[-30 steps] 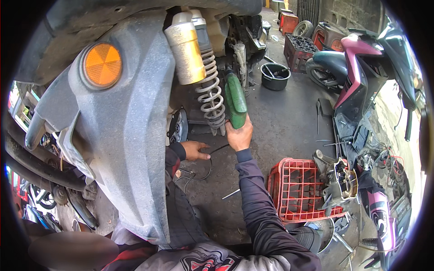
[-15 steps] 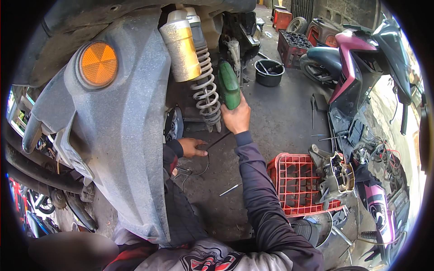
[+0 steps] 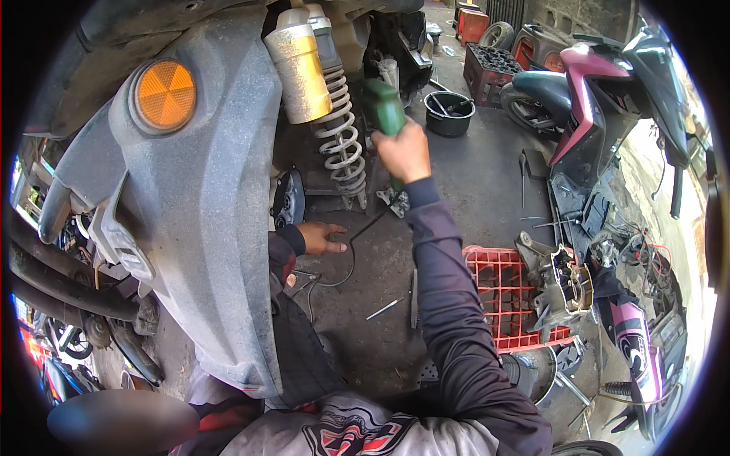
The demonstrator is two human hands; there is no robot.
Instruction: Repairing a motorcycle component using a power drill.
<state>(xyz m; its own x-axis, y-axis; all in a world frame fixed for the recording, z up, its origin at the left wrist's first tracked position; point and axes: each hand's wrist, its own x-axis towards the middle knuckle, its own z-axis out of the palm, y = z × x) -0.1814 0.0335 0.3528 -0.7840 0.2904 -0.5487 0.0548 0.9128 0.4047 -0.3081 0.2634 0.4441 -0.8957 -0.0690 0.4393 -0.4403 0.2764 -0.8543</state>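
Note:
A green corded power tool (image 3: 385, 109), blurred by motion, is gripped in my right hand (image 3: 405, 152), just right of a coil-spring shock absorber (image 3: 342, 148) with a gold reservoir. From the tool's lower end a black cord (image 3: 353, 258) trails down to the floor. My left hand (image 3: 321, 238) holds nothing; its fingers stretch out low over the floor, close to the cord. The left forearm passes partly behind the grey body panel (image 3: 220, 175) of a vehicle, which carries a round orange reflector (image 3: 166, 94). The tool's working end cannot be made out.
On the floor are a thin metal rod (image 3: 385, 309) and a black bucket (image 3: 449, 123) with tools inside. To the right, a red crate (image 3: 494, 300) lies beside a metal engine casing (image 3: 564, 289). A pink and black scooter (image 3: 578, 99) stands at the far right.
My right hand has lifted the green power tool up and slightly right, turning it. The left hand stays low, fingers still extended. The view has shifted slightly.

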